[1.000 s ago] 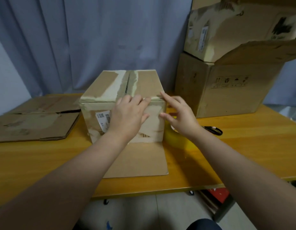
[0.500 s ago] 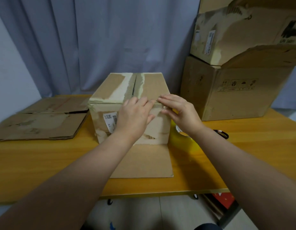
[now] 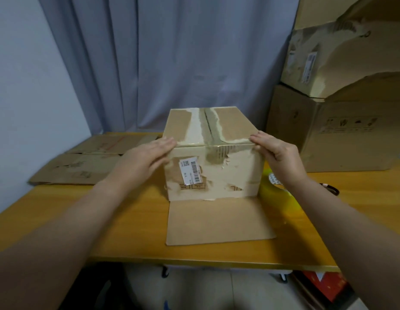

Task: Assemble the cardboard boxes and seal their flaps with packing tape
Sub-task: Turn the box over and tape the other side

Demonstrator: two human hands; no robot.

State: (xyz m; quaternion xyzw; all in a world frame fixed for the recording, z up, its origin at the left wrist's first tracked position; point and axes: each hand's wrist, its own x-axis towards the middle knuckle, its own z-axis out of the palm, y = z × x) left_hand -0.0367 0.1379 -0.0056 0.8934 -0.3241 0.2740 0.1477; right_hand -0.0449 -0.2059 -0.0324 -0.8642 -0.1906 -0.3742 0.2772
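A worn cardboard box [image 3: 217, 171] stands in the middle of the wooden table [image 3: 132, 231], its top flaps closed with tape along the seam. One lower flap [image 3: 219, 220] lies flat on the table toward me. My left hand [image 3: 147, 157] lies with straight fingers against the box's upper left front corner. My right hand [image 3: 277, 153] touches the upper right front corner, fingers partly bent over the edge. A roll of yellowish packing tape [image 3: 276, 189] sits just right of the box, partly hidden by my right forearm.
Flattened cardboard boxes [image 3: 87, 162] lie at the table's back left. Two large boxes [image 3: 342, 135] are stacked at the back right. A dark tool [image 3: 331, 189] lies behind my right forearm. Curtains hang behind the table. A red item [image 3: 324, 285] sits on the floor.
Both hands have slid apart along the box's front top edge, from the middle right to the two corners. The view has shifted so the box sits more central.
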